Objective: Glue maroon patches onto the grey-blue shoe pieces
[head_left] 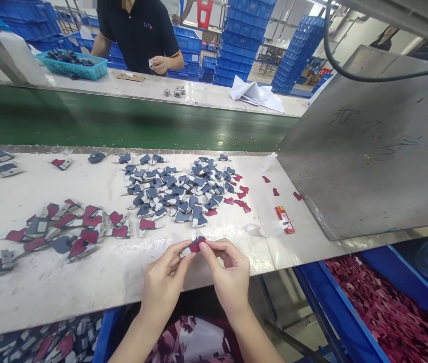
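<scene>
At the table's front edge, my left hand (165, 269) and my right hand (229, 269) pinch one small molded part (196, 245) between them. It is dark blue and white with a maroon piece on its face; the right thumb presses on the maroon piece and the left fingers grip the white end. Just beyond lies a heap of blue-and-white parts (178, 184). Loose maroon pieces (242, 194) are scattered at its right side. Off to the left is a pile of parts with maroon faces (81, 222).
A red packet (284, 220) lies right of the heap, near a metal panel (373, 146). Below right stands a blue bin (375, 330) of maroon pieces; another bin (102, 338) is below left. Across the green conveyor (130, 118), a person (138, 35) holds a small part beside a turquoise basket (96, 72).
</scene>
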`<action>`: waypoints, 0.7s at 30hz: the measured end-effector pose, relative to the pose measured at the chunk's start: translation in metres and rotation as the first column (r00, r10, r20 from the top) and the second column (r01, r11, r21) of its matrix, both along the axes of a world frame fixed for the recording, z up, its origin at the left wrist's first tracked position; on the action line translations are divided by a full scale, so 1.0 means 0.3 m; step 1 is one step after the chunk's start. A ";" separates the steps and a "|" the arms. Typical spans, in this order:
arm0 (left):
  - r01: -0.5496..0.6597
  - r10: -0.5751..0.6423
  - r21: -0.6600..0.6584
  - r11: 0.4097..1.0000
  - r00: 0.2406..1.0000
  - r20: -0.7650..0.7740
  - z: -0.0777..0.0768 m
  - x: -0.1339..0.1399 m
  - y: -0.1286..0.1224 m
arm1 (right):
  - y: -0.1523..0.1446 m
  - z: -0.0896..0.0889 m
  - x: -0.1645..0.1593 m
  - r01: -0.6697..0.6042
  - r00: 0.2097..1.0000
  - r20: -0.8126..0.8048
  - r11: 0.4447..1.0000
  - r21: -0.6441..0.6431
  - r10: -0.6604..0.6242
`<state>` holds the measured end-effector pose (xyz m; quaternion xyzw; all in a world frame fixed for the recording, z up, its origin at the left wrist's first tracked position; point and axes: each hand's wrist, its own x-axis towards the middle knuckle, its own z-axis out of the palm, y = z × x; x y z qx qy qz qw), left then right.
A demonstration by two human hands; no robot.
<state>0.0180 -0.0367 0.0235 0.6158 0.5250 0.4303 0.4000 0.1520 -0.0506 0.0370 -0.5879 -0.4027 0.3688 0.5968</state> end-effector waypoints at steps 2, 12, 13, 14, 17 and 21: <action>-0.014 0.015 -0.030 0.999 0.999 0.041 0.003 0.003 -0.005 | -0.003 0.001 -0.003 0.002 1.000 0.006 1.000 0.021 -0.002; -0.060 0.070 -0.074 0.995 0.989 0.133 0.020 -0.004 -0.018 | -0.009 -0.002 -0.009 -0.031 0.999 0.034 0.996 0.080 0.028; -0.059 0.070 -0.083 0.995 0.989 0.134 0.024 -0.007 -0.017 | -0.010 -0.001 -0.010 -0.034 0.997 0.067 0.994 0.100 0.028; -0.059 0.072 -0.096 0.994 0.987 0.141 0.030 -0.008 -0.015 | -0.011 0.000 -0.011 -0.035 0.994 0.111 0.991 0.131 0.020; -0.069 0.100 -0.148 0.987 0.972 0.212 0.046 -0.006 -0.006 | -0.009 0.004 -0.016 -0.035 0.958 0.282 0.963 0.267 -0.044; -0.135 0.196 -0.212 0.968 0.934 0.300 0.065 0.002 0.003 | -0.004 0.009 -0.021 -0.061 0.886 0.448 0.930 0.363 -0.117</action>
